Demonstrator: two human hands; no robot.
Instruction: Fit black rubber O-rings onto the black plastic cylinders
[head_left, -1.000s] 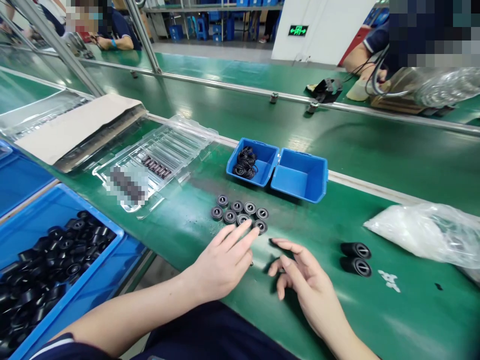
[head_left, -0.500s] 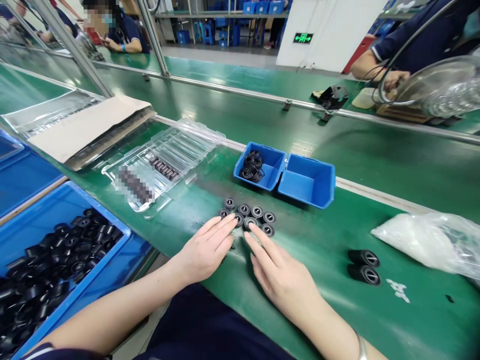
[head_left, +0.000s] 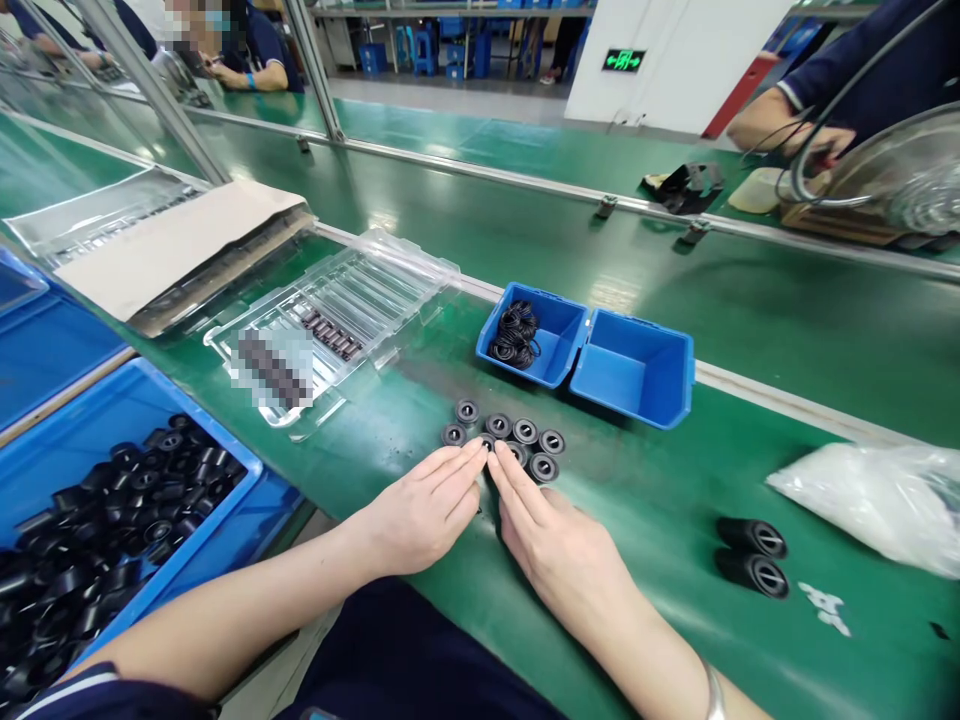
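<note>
- Head view: worktop (head_left: 637,520), carries bins and parts.
- Bins (head_left: 637,388): two, blue, side by side beyond the parts.
- Left hand (head_left: 426,510), right hand (head_left: 556,548): extended over near parts; grip closure cannot be determined.
- Parts (head_left: 525,431): black, eight grouped at the hands.

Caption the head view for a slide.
Left hand and right hand close together at a cluster of black round parts on a green bench, two blue bins beyond.

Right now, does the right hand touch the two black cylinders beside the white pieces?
Apart. The head view shows green table plainly between the right hand and the two black cylinders.
</note>
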